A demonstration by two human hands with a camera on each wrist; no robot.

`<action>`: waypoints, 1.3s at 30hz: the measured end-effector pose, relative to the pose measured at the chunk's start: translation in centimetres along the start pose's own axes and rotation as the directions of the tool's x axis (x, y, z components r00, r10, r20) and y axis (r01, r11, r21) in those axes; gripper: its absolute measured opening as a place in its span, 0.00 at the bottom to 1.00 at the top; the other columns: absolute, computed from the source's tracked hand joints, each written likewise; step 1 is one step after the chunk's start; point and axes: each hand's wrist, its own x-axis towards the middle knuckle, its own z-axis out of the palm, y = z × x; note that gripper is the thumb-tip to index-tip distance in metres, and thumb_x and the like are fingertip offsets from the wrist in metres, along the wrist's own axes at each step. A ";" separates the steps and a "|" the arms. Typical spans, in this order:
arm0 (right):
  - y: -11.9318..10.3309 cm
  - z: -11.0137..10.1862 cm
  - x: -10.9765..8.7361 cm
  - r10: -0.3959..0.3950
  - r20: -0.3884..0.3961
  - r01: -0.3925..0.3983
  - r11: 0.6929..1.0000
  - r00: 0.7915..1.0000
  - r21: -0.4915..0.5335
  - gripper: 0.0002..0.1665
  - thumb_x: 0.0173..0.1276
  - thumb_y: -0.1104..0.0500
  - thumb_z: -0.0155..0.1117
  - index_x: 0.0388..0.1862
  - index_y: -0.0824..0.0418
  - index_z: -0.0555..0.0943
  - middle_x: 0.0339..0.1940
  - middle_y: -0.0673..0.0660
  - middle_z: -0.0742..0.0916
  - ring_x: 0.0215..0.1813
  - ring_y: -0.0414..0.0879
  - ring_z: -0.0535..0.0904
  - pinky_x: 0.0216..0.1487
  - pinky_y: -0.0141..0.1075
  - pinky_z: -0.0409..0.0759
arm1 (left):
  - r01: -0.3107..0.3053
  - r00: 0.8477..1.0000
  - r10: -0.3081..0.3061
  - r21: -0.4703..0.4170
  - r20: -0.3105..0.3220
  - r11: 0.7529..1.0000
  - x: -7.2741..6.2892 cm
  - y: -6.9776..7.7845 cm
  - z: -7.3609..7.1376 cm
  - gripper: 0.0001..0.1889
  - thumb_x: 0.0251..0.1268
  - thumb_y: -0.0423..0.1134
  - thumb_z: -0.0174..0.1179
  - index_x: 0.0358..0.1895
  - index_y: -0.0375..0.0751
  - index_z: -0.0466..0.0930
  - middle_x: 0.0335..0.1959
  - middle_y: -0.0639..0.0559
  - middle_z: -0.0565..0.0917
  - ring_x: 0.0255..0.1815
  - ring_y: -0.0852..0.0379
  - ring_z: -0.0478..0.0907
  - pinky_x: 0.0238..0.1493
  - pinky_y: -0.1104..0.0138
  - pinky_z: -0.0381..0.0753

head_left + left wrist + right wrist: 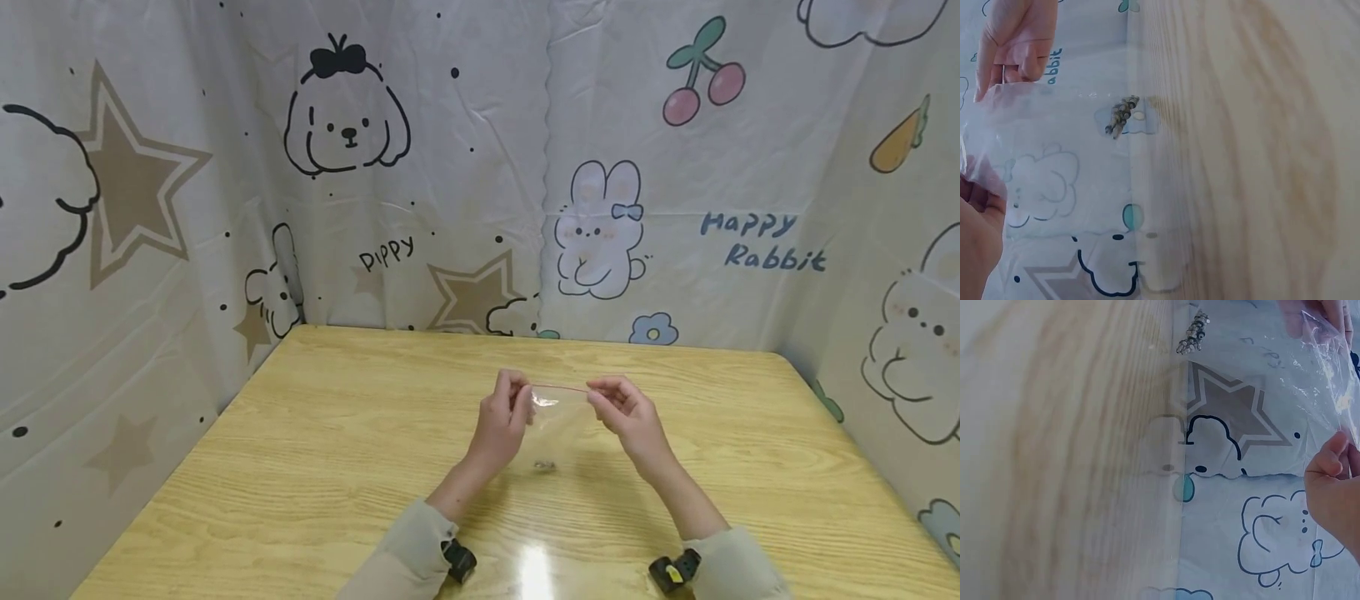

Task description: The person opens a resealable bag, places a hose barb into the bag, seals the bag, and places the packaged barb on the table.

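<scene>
Both hands hold a clear zip bag (561, 429) upright over the table by its top corners. A thin red line runs along its top edge. My left hand (501, 421) pinches the left corner between thumb and fingers. The right corner is pinched by my right hand (632, 421). At the bottom of the bag lies a small clump of dark, metallic-looking pieces (544, 466), bunched in a short, knobbly row in the left wrist view (1122, 117). In the right wrist view the pieces (1194, 332) look shiny, silver and dark; their kind cannot be made out.
The wood-grain table (337, 467) spreads beneath both hands. A printed curtain (465, 167) with cartoon animals and stars hangs behind it and along both sides. Black wrist cameras are strapped by the light sleeves (408, 554).
</scene>
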 end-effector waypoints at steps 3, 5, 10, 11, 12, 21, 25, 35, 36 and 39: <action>0.1 0.2 0.1 0.037 0.015 -0.036 0.998 0.999 -0.054 0.17 0.75 0.55 0.57 0.49 0.69 0.76 0.32 0.42 0.82 0.31 0.35 0.73 0.31 0.25 0.72 | 0.040 0.999 -0.040 -0.031 0.004 0.999 0.0 0.2 -0.1 0.06 0.80 0.34 0.41 0.44 0.36 0.65 0.24 0.45 0.76 0.23 0.58 0.75 0.24 0.74 0.74; 0.2 0.3 0.1 0.043 0.019 -0.041 0.997 0.999 -0.071 0.16 0.75 0.54 0.57 0.46 0.68 0.77 0.31 0.43 0.82 0.30 0.35 0.72 0.29 0.26 0.71 | 0.075 0.997 -0.075 -0.031 0.009 0.997 -0.1 0.3 -0.2 0.06 0.80 0.35 0.41 0.44 0.36 0.65 0.24 0.45 0.77 0.24 0.54 0.76 0.23 0.75 0.72; 0.0 0.6 0.2 0.081 -0.020 -0.082 0.993 0.997 -0.088 0.14 0.73 0.54 0.59 0.40 0.67 0.77 0.25 0.44 0.79 0.27 0.35 0.69 0.28 0.27 0.71 | 0.148 0.988 -0.148 -0.006 0.041 0.989 -0.1 0.3 -0.5 0.07 0.81 0.37 0.40 0.44 0.38 0.65 0.27 0.45 0.80 0.26 0.54 0.79 0.23 0.75 0.72; -0.1 0.6 0.2 0.097 -0.030 -0.099 0.991 0.995 -0.086 0.15 0.73 0.54 0.60 0.40 0.68 0.77 0.24 0.44 0.78 0.26 0.34 0.69 0.28 0.27 0.71 | 0.155 0.987 -0.154 -0.007 0.043 0.988 -0.1 0.3 -0.6 0.08 0.81 0.38 0.40 0.44 0.38 0.66 0.27 0.45 0.80 0.26 0.55 0.79 0.24 0.75 0.73; -0.2 0.6 0.2 0.113 -0.038 -0.116 0.990 0.993 -0.085 0.16 0.73 0.54 0.60 0.39 0.68 0.77 0.23 0.44 0.77 0.26 0.34 0.69 0.28 0.27 0.71 | 0.158 0.986 -0.157 -0.004 0.046 0.987 -0.1 0.2 -0.7 0.08 0.80 0.38 0.41 0.45 0.38 0.66 0.27 0.45 0.81 0.25 0.57 0.79 0.25 0.75 0.75; -0.4 0.5 -0.1 0.148 -0.028 -0.150 0.986 0.989 -0.067 0.14 0.71 0.54 0.62 0.36 0.66 0.77 0.22 0.44 0.77 0.24 0.35 0.68 0.27 0.27 0.70 | 0.262 0.964 -0.247 -0.208 0.094 0.942 0.0 -0.3 -1.7 0.08 0.77 0.36 0.49 0.45 0.33 0.72 0.29 0.37 0.82 0.24 0.68 0.76 0.28 0.76 0.79; -0.6 0.5 -0.1 0.128 -0.032 -0.130 0.989 0.991 -0.073 0.15 0.72 0.54 0.62 0.36 0.66 0.77 0.22 0.43 0.78 0.25 0.35 0.69 0.27 0.27 0.70 | 0.382 0.924 -0.355 -0.344 0.140 0.858 0.1 -0.2 -1.7 0.11 0.74 0.36 0.54 0.48 0.30 0.74 0.33 0.34 0.82 0.27 0.67 0.78 0.33 0.75 0.80; -1.1 0.8 0.0 0.150 -0.050 -0.154 0.985 0.987 -0.082 0.18 0.71 0.53 0.63 0.39 0.69 0.78 0.22 0.44 0.78 0.26 0.35 0.71 0.29 0.27 0.73 | 0.457 0.887 -0.449 -0.327 0.105 0.827 0.0 -0.2 -1.6 0.11 0.72 0.39 0.57 0.42 0.31 0.75 0.24 0.46 0.80 0.21 0.65 0.76 0.27 0.76 0.79; -1.1 0.8 0.0 0.155 -0.054 -0.159 0.984 0.986 -0.081 0.18 0.71 0.53 0.63 0.39 0.69 0.78 0.22 0.44 0.78 0.26 0.35 0.71 0.29 0.27 0.73 | 0.455 0.888 -0.448 -0.323 0.103 0.829 0.0 -0.2 -1.6 0.11 0.72 0.39 0.56 0.41 0.31 0.75 0.23 0.48 0.79 0.21 0.65 0.76 0.27 0.76 0.78; -1.1 1.1 0.1 0.156 -0.063 -0.161 0.984 0.986 -0.078 0.18 0.71 0.53 0.63 0.39 0.70 0.78 0.22 0.44 0.78 0.26 0.35 0.71 0.29 0.26 0.72 | 0.449 0.892 -0.440 -0.310 0.103 0.838 -0.1 -0.2 -1.5 0.11 0.74 0.39 0.54 0.42 0.31 0.73 0.23 0.48 0.78 0.21 0.65 0.75 0.26 0.76 0.77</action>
